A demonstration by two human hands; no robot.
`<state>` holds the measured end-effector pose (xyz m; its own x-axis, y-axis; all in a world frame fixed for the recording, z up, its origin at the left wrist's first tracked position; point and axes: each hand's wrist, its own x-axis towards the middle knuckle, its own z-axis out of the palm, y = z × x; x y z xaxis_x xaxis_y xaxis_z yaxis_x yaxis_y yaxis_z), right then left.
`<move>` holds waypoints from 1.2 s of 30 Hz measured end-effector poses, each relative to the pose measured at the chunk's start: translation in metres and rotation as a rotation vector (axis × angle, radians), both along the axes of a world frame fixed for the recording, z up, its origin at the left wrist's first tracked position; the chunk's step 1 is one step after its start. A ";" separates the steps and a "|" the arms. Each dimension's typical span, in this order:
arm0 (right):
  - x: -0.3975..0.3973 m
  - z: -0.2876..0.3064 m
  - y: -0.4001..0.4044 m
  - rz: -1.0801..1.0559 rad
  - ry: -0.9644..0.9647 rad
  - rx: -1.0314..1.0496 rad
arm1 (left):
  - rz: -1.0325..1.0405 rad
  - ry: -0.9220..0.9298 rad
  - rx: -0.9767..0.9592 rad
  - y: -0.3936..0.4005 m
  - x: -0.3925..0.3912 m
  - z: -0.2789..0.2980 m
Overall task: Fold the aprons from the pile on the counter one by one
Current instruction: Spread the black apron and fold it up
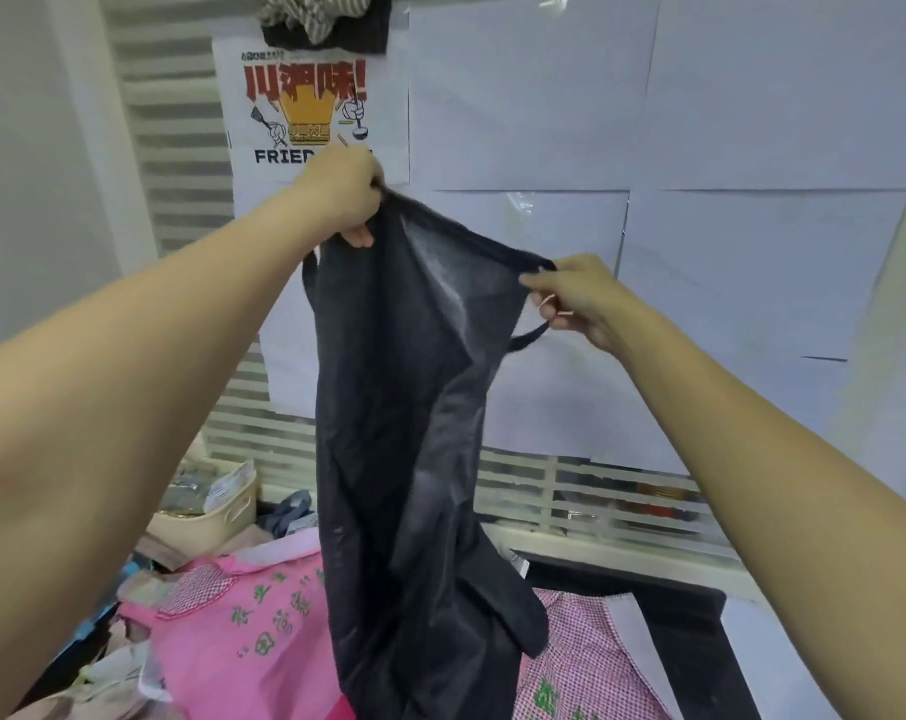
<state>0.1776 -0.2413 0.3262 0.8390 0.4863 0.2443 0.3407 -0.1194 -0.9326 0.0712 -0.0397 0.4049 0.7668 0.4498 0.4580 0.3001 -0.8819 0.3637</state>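
I am holding the black apron [398, 407] up in the air in front of the poster [310, 111] on the wall, its top edge stretched between my two hands and its lower part hanging down to the pile of aprons [232, 626] on the desk [679, 605]. The cloth looks thin and limp: light shows through it near the top, and it drapes in long soft folds, so I judge it light, with no stiffness to hold a crease by itself. It should not slip much, but it will sag wherever I let go. The best places to hold it seem to be the two upper corners, where the hem and straps give something firmer to pinch.

My left hand [344, 192] is just below the poster, fingers curled tight around the bunched upper corner. My right hand [578, 298] is lower and well to the right of the poster, pinching the other end of the top hem, with a thin strap [531, 339] looping beneath it. My hands are well apart, each clamped on the apron.

Below the poster, a pink apron [253, 641] lies on top of the pile, left of the hanging cloth, and a checked one [591, 662] lies to its right.
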 end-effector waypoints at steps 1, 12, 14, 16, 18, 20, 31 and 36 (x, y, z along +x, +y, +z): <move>0.003 0.006 -0.002 -0.040 0.030 0.055 | 0.022 0.060 0.029 0.002 0.000 -0.002; 0.024 0.075 -0.045 -0.451 -0.123 0.176 | -0.080 0.372 0.125 -0.061 0.006 0.010; 0.032 0.084 -0.066 -0.536 -0.159 0.160 | -0.257 0.379 -0.095 -0.087 0.003 0.019; 0.039 0.097 -0.086 -0.575 -0.146 0.175 | -0.468 0.359 -0.306 -0.118 -0.001 0.025; 0.042 0.110 -0.093 -0.604 -0.274 0.162 | -0.664 0.310 -0.463 -0.138 -0.003 0.029; 0.039 0.120 -0.082 -0.611 -0.497 0.122 | -0.828 0.211 -0.610 -0.141 -0.005 0.028; 0.040 -0.144 0.121 0.061 -0.111 -0.248 | -0.116 0.663 -0.860 0.043 -0.012 -0.219; 0.024 -0.292 0.189 0.104 0.052 -0.515 | 0.056 1.062 -0.843 0.093 -0.028 -0.352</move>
<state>0.2016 -0.0525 0.0345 0.7843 0.6140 -0.0889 0.3300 -0.5341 -0.7783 0.0435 0.0529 0.0524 0.5462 0.3393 -0.7658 0.7989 -0.4857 0.3547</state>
